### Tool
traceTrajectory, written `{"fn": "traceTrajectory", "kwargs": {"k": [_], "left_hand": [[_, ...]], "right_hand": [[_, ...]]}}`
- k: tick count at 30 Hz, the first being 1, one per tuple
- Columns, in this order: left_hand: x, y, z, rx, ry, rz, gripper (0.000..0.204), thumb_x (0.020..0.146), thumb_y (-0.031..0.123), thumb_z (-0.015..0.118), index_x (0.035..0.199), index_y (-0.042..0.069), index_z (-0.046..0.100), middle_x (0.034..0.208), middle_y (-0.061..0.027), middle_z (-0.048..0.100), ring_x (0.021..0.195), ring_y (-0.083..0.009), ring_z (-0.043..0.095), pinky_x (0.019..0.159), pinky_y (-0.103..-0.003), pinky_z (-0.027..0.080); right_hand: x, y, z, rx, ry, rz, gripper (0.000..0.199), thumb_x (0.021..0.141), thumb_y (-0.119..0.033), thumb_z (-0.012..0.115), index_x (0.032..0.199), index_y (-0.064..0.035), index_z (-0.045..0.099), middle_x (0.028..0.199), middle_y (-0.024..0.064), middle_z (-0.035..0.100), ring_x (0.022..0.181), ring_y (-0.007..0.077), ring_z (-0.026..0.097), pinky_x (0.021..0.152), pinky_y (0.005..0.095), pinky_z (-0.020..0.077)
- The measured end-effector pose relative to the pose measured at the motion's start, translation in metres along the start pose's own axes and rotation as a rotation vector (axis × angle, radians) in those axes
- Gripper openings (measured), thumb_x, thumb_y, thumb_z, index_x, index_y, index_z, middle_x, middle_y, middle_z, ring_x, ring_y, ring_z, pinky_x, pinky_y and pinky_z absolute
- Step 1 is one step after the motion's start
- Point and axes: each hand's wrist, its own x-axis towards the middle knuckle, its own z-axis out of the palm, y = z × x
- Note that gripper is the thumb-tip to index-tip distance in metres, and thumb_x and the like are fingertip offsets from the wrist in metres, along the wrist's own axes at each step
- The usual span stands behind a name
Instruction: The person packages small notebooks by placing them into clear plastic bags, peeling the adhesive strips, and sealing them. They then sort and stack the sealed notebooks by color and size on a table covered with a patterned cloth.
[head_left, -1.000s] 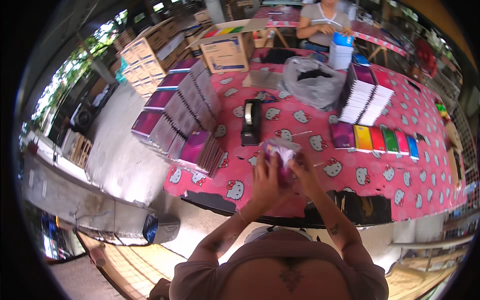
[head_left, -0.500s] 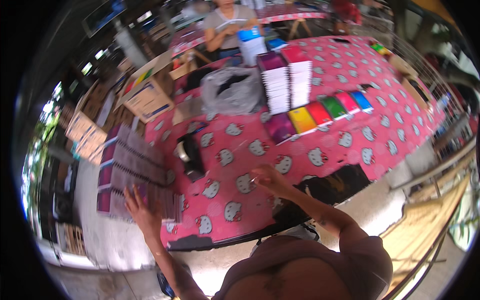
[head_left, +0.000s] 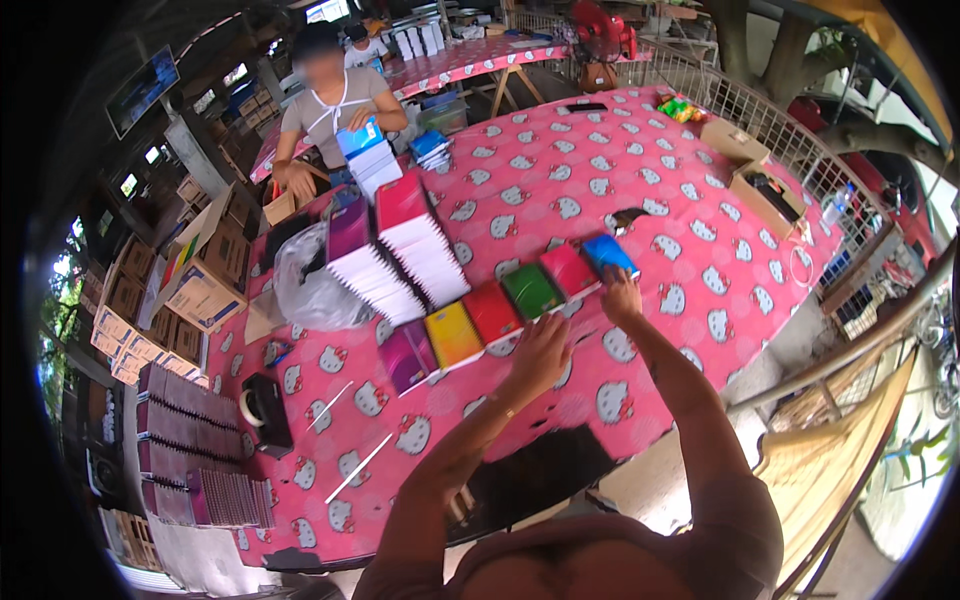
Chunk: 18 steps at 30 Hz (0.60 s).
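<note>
A row of small spiral notebooks lies across the table: a purple notebook (head_left: 408, 357), a yellow notebook (head_left: 454, 334), a red notebook (head_left: 492, 311), a green notebook (head_left: 531, 288), a pink notebook (head_left: 568, 270) and a blue notebook (head_left: 606, 252). At the row's right end, the fingers of my right hand (head_left: 622, 298) are bent over the near edge of the blue notebook. My left hand (head_left: 543, 354) is at the near edge of the green notebook, its fingers stretched out and holding nothing. Behind the row rise tall stacks of purple-topped notebooks (head_left: 366, 265) and red-topped notebooks (head_left: 418, 245).
Purple notebook stacks (head_left: 190, 430) stand at the left, beside a black tape dispenser (head_left: 264, 415). Two thin white strips (head_left: 358, 468) lie nearby. A clear plastic bag (head_left: 310, 285) and cardboard boxes (head_left: 210, 265) are farther back. Across the table, another person (head_left: 340, 110) handles blue-topped notebooks (head_left: 370, 160).
My left hand has left the purple stacks and come over to the notebook row. My right hand has reached forward to the blue notebook. The whole view has turned rightward.
</note>
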Motion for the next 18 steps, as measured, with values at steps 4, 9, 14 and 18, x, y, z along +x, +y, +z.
{"fn": "traceTrajectory", "kwargs": {"k": [4, 9, 14, 18], "left_hand": [[0.084, -0.03, 0.085, 0.179, 0.104, -0.115, 0.04, 0.088, 0.014, 0.062, 0.125, -0.001, 0.057, 0.125, -0.0173, 0.058, 0.122, -0.0343, 0.054, 0.102, -0.046, 0.045], [0.083, -0.03, 0.083, -0.125, 0.108, -0.255, 0.029, 0.093, 0.007, 0.055, 0.12, 0.002, 0.064, 0.11, -0.0162, 0.068, 0.101, -0.0321, 0.067, 0.087, -0.038, 0.054], [-0.014, 0.045, -0.021, -0.35, 0.1, -0.202, 0.036, 0.09, 0.003, 0.058, 0.126, 0.003, 0.061, 0.127, -0.0196, 0.062, 0.119, -0.034, 0.06, 0.099, -0.042, 0.05], [-0.073, 0.09, -0.001, -0.224, -0.111, -0.053, 0.04, 0.088, 0.004, 0.063, 0.128, 0.0, 0.059, 0.129, -0.0189, 0.06, 0.129, -0.0308, 0.054, 0.105, -0.041, 0.045]], "right_hand": [[0.02, 0.025, -0.011, 0.008, -0.108, -0.152, 0.049, 0.079, -0.005, 0.063, 0.128, -0.0057, 0.057, 0.119, 0.0179, 0.065, 0.105, 0.0395, 0.064, 0.092, 0.0472, 0.0519], [-0.01, 0.067, -0.069, 0.57, 0.055, -0.037, 0.029, 0.077, 0.005, 0.059, 0.103, -0.0042, 0.068, 0.095, 0.0158, 0.07, 0.091, 0.0337, 0.068, 0.08, 0.0437, 0.0546], [-0.08, 0.063, -0.057, 0.988, -0.373, -0.366, 0.034, 0.068, 0.017, 0.055, 0.09, -0.0045, 0.069, 0.091, 0.0129, 0.07, 0.092, 0.03, 0.069, 0.082, 0.0413, 0.0536], [-0.057, 0.057, -0.018, 0.991, -0.613, -0.378, 0.029, 0.07, 0.012, 0.055, 0.091, -0.0036, 0.069, 0.099, 0.0108, 0.07, 0.1, 0.0309, 0.067, 0.088, 0.0424, 0.0525]]}}
